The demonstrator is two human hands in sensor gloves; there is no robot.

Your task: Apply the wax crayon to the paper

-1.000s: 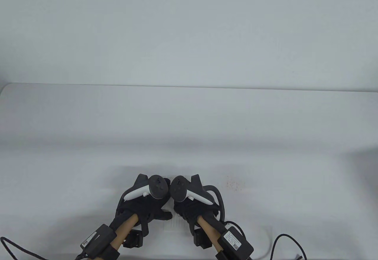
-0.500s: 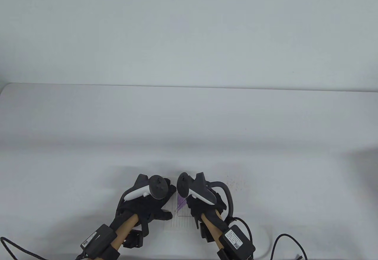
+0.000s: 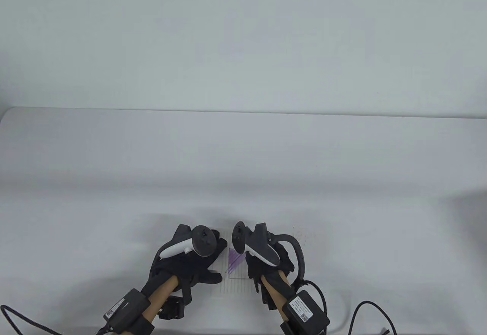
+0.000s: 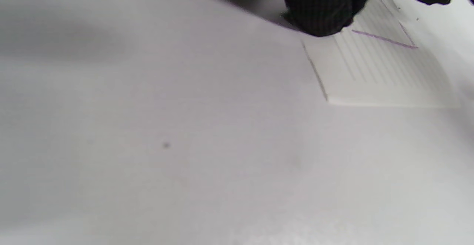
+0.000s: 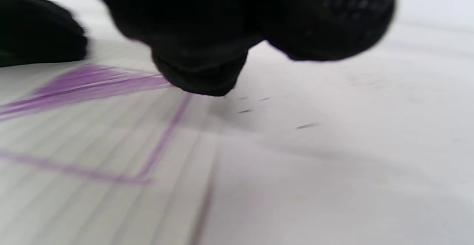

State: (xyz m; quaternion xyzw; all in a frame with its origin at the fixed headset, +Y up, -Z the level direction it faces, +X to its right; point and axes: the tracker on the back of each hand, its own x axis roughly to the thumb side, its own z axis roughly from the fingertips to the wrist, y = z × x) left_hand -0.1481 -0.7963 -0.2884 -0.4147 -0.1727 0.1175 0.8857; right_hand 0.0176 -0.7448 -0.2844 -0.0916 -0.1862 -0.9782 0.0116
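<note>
A lined sheet of paper lies on the white table near the front edge, between my hands. It carries a patch of purple strokes and thin purple outline lines. My left hand rests on the paper's left edge, thumb spread; a fingertip presses the sheet. My right hand is curled over the paper's right side. Its bunched fingers touch the sheet at the end of the strokes. The crayon itself is hidden inside them.
Small reddish crumbs dot the table just right of the paper. Cables trail from my right wrist along the front edge. The table's far edge meets a plain wall.
My right hand has moved right, away from the left hand, uncovering the paper and the purple strokes. The left hand has stayed still.
</note>
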